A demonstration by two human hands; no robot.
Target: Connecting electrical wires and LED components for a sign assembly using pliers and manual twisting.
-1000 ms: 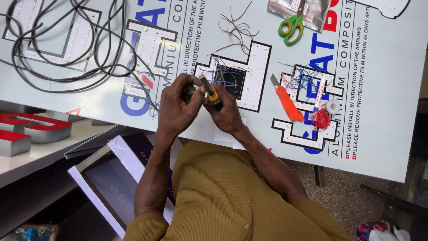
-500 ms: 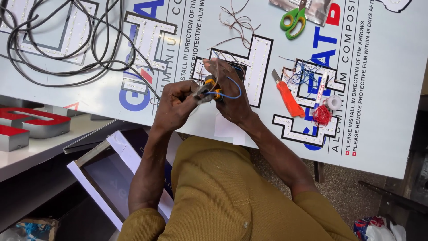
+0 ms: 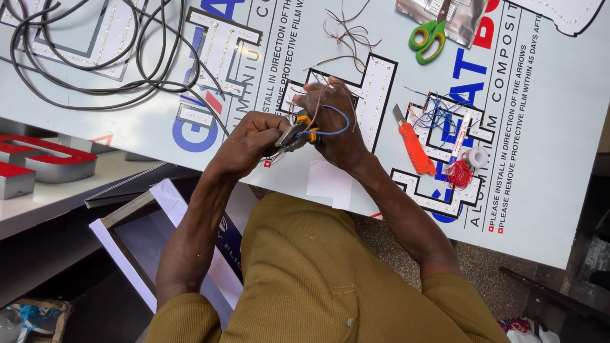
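**Wire work over the sign letters**

Nearest to you, your left hand [image 3: 251,143] is closed around the handles of a yellow-gripped wire tool [image 3: 297,131], its nose meeting a blue wire [image 3: 333,121] that loops out to the right. Your right hand [image 3: 333,121] is curled around that wire together with a few thin brown strands, pinching them just above the tool. Both hands hover over the white printed panel [image 3: 546,159] that covers the table.

Judging by the layout, the wiring looks partway through: the cut-out letter [image 3: 375,95] just beyond your hands is lined with small LED dots, while loose wire ends still lie unjoined around it.

To the right lie one orange utility knife [image 3: 412,145], one tangle of blue wire [image 3: 438,114], one bundle of red wire [image 3: 459,174] and one small white roll [image 3: 476,156]. Farther off are one bunch of loose brown strands [image 3: 349,38], one pair of green-handled scissors [image 3: 427,39] and, at far left, one coil of black cable [image 3: 82,51]. Two red channel letters [image 3: 44,162] sit on the lower ledge.
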